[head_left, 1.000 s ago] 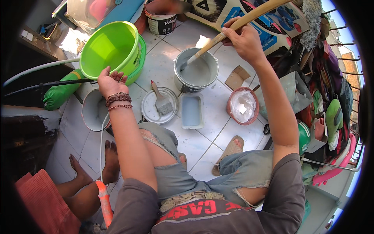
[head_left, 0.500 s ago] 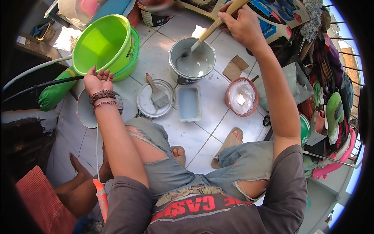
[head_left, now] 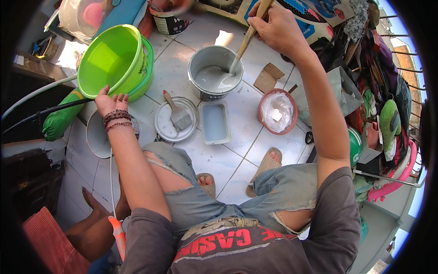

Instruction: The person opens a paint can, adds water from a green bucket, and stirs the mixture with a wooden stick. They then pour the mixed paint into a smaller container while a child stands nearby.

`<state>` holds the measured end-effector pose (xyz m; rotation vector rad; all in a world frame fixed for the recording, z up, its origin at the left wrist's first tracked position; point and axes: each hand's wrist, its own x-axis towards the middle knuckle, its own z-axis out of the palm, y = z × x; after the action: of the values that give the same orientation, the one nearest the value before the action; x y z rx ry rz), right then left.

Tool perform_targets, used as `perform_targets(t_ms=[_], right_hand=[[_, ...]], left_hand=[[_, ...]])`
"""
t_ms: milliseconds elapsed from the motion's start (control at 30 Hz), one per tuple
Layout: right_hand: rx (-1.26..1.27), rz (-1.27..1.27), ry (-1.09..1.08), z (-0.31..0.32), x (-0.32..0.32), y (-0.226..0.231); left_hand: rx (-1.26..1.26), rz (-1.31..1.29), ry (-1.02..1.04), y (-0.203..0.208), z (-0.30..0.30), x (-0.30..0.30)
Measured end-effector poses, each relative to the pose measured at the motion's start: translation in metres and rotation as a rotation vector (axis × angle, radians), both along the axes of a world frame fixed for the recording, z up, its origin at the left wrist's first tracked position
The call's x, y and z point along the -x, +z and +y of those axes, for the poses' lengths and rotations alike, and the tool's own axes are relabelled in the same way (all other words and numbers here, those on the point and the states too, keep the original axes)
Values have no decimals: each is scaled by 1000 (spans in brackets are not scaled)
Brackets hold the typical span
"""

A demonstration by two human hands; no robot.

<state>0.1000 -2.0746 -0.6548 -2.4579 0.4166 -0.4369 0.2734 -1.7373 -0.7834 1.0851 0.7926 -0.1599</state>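
My right hand (head_left: pixel 276 28) is closed around a long wooden stick (head_left: pixel 247 40). The stick's lower end dips into pale grey paint in a bucket (head_left: pixel 195 86). Palm up, my left hand (head_left: pixel 110 102) has its fingers apart beside the near rim of a bright green tub (head_left: pixel 84 86); I cannot tell whether it touches it. A dark rod (head_left: pixel 50 116) ends by that wrist. Nearer me, a flat paintbrush (head_left: pixel 180 116) rests on a round white lid (head_left: pixel 163 130). Beside it sits a rectangular tray (head_left: pixel 226 130) of cloudy liquid.
A reddish-brown bowl (head_left: pixel 294 119) lined with plastic and a piece of cardboard (head_left: pixel 268 77) lie right of the bucket. A grey-white pail (head_left: pixel 94 137) stands below my left hand. Another person's bare leg (head_left: pixel 93 219) is at lower left. Hanging cloths and a railing line the right side.
The stick has become steeper in the bucket, and my right hand has shifted slightly left. My left hand stays by the green tub. The whole view has shifted a little.
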Motion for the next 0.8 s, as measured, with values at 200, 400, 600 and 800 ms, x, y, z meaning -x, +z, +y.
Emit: perform_targets(t_ms=[200,400,600,800], right_hand=[[-272,-18,149,8,2,-7],[-46,-171,11,-24,5,-19],[-234,42,-78,-5,30,7],[-280,-3,-82,-14,32,2]], left_hand=[[89,1,-159,-39,15,-25],[-19,-99,117,-80,21,-63],[-303,-74,41,-57,39,-89],[-382,-185,50,-74,62,-104]])
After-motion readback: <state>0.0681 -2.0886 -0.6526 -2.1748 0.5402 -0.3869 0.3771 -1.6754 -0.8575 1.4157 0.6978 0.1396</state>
